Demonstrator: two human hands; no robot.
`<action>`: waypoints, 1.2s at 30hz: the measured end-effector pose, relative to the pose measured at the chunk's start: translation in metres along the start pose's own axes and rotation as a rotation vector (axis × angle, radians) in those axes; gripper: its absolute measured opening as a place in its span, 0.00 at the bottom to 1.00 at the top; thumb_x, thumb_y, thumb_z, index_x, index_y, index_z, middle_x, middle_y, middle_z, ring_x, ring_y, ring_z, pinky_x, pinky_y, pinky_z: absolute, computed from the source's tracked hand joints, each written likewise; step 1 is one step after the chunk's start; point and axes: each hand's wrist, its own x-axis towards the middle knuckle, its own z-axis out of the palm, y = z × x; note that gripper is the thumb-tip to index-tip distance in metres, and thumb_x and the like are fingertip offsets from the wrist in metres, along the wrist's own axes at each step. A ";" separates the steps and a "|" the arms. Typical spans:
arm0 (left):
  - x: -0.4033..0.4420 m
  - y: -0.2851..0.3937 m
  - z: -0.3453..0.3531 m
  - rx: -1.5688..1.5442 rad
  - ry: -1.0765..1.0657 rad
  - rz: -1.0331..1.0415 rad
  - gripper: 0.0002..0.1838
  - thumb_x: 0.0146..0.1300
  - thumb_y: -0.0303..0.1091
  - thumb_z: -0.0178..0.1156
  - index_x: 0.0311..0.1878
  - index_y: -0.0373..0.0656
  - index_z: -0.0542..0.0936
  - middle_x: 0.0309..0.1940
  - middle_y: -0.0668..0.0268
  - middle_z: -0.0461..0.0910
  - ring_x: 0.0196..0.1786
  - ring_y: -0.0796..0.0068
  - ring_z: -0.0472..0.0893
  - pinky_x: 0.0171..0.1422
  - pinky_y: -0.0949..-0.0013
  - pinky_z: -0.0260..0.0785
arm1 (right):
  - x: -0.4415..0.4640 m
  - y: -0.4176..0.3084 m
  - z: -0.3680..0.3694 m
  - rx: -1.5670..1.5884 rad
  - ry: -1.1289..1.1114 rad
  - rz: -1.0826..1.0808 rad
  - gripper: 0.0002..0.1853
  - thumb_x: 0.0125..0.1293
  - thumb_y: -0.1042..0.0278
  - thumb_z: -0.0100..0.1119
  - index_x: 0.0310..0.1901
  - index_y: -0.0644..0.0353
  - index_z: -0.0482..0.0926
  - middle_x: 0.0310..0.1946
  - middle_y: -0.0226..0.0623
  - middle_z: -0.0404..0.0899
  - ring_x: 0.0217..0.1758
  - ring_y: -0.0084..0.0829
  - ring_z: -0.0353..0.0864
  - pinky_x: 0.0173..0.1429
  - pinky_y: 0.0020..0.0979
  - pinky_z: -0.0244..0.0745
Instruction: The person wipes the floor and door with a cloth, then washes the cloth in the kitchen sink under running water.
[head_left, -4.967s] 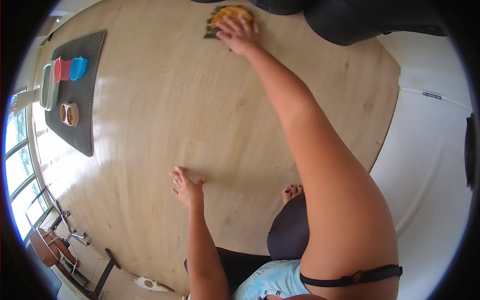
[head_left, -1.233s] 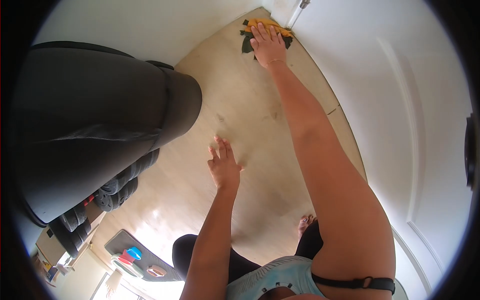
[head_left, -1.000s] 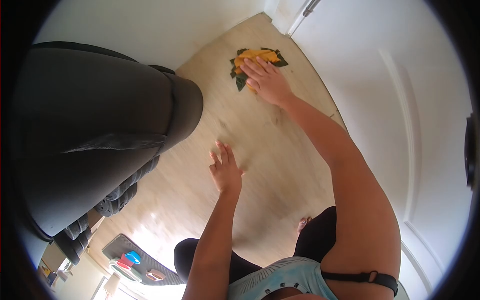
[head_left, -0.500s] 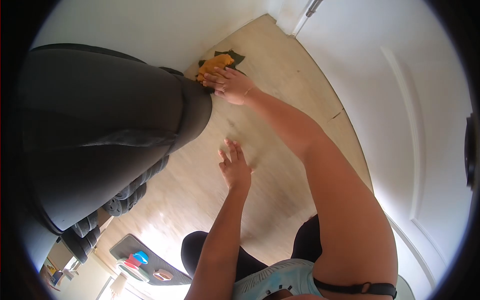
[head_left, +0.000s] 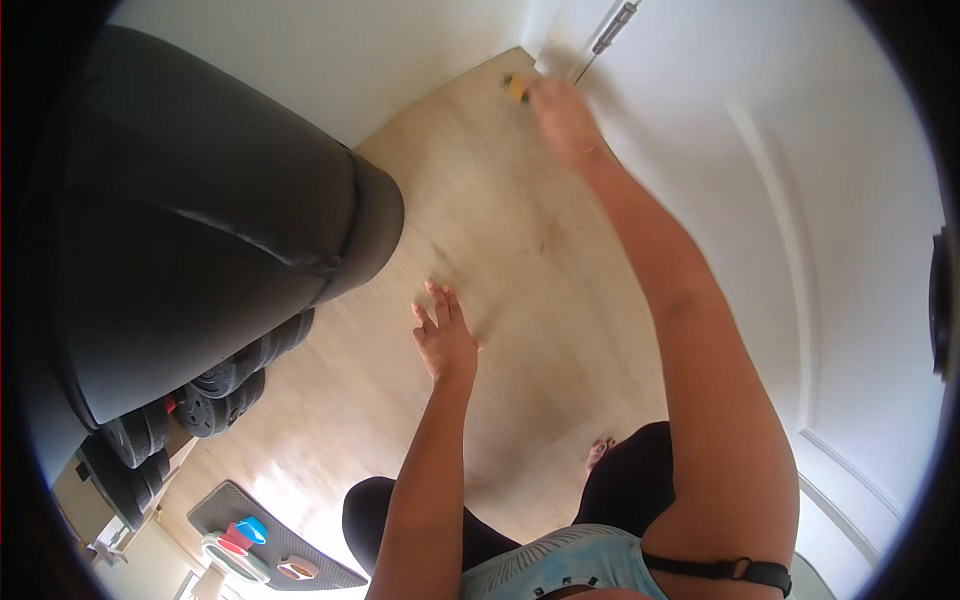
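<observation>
In the head view my left hand point(head_left: 446, 338) rests on the pale wood-look floor point(head_left: 480, 200), its fingers spread and nothing in them. Far ahead, my right hand point(head_left: 565, 115) is stretched to the corner where the floor meets the white door. It is smeared by motion. A cloth point(head_left: 517, 88), orange with dark parts, shows at its fingertips; most of it is hidden by the hand.
On the left stands a large black padded cylinder point(head_left: 230, 190), with dark weight plates point(head_left: 210, 410) beside it. The white door point(head_left: 720, 200) borders the right. Lower left, a grey mat point(head_left: 215, 510) bears several coloured items. My bare foot point(head_left: 598, 452) shows near my knee.
My right hand has moved with the cloth from beside the black cylinder, right and forward to the door corner. The view has shifted slightly; my left hand stays on the floor.
</observation>
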 end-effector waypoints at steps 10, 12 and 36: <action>0.000 0.001 0.010 0.012 0.044 -0.024 0.60 0.44 0.57 0.71 0.74 0.45 0.47 0.76 0.60 0.40 0.71 0.53 0.60 0.56 0.62 0.66 | 0.068 0.036 -0.031 -0.953 -0.239 -0.044 0.27 0.70 0.65 0.37 0.71 0.56 0.56 0.73 0.22 0.51 0.76 0.25 0.46 0.75 0.27 0.43; -0.004 -0.001 0.010 0.004 0.079 -0.022 0.60 0.44 0.56 0.71 0.74 0.46 0.47 0.76 0.60 0.39 0.71 0.53 0.60 0.56 0.62 0.66 | 0.028 0.049 0.043 -0.827 -0.372 -0.060 0.28 0.70 0.66 0.36 0.71 0.54 0.54 0.74 0.22 0.49 0.75 0.24 0.47 0.76 0.30 0.41; -0.002 -0.005 0.001 -0.084 0.012 0.001 0.60 0.44 0.54 0.72 0.74 0.47 0.46 0.76 0.62 0.39 0.72 0.52 0.58 0.56 0.62 0.66 | -0.038 0.047 -0.004 -0.871 -0.718 -0.197 0.28 0.68 0.65 0.41 0.70 0.53 0.57 0.70 0.17 0.56 0.73 0.21 0.52 0.76 0.36 0.40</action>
